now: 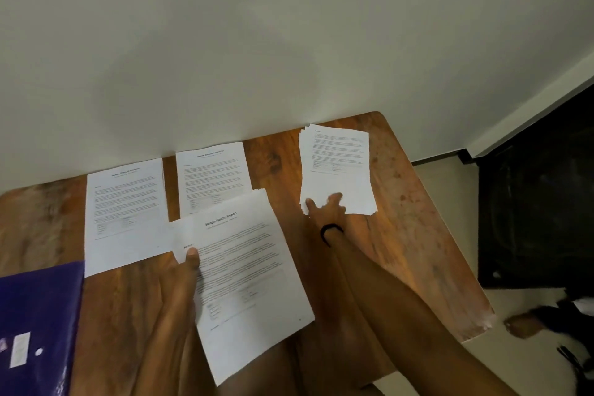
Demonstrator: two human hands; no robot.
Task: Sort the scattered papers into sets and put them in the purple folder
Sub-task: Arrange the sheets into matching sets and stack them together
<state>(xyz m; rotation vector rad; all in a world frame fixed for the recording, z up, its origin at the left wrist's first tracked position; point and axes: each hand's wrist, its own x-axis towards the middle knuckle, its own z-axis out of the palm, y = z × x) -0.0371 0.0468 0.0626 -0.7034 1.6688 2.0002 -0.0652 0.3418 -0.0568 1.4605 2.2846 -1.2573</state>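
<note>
My left hand [184, 270] grips a set of printed sheets [244, 270] by its left edge, thumb on top, holding it tilted over the middle of the wooden table [418, 235]. My right hand [326, 207] reaches to the far right and rests, fingers spread, on the near edge of a fanned stack of papers [337, 167]. Two more printed sets lie flat by the wall: one at the left [125, 212], one in the middle [213, 177], partly covered by the held set. The purple folder [35, 328] lies closed at the near left corner.
The table stands against a pale wall [289, 42]. Its right edge drops to a light floor, where a dark cabinet [533, 219] stands. A black band circles my right wrist [331, 230]. A person's foot [527, 325] shows on the floor at the right.
</note>
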